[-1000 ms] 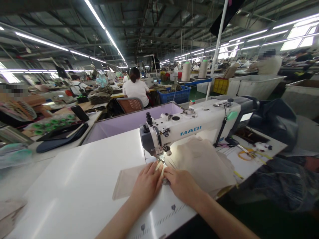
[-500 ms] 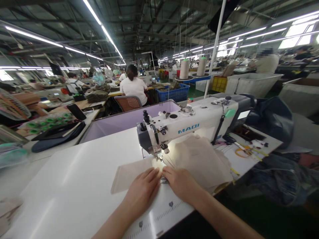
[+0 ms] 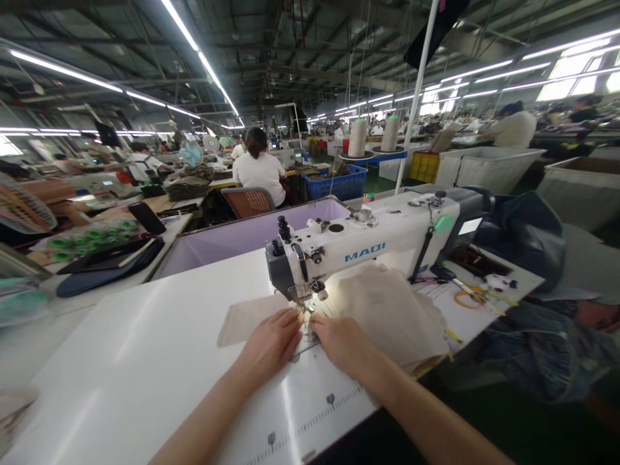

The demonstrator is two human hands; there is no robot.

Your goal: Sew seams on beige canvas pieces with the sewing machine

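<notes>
A white sewing machine (image 3: 361, 239) with blue lettering stands over the white table. Under its lit needle and presser foot runs a piece of beige fabric (image 3: 237, 320), its left end lying flat on the table. My left hand (image 3: 272, 339) is closed on the fabric just left of the needle, its fingers together and its thumb mostly hidden. Close to the presser foot on the right, my right hand (image 3: 346, 345) pinches the near edge of the fabric; its fingertips are partly hidden. A larger stack of beige fabric (image 3: 387, 310) lies beyond my right hand, beneath the machine arm.
Yellow-handled scissors (image 3: 469, 294) and small tools lie on the table's right end. Two thread cones (image 3: 357, 137) stand behind the machine. A lilac bin (image 3: 217, 242) borders the table's far side. A person in a white shirt (image 3: 259, 171) sits further off.
Both hands have moved forward, closer to the needle. The fabric has slid away from me with them, and its left end now lies further up the table.
</notes>
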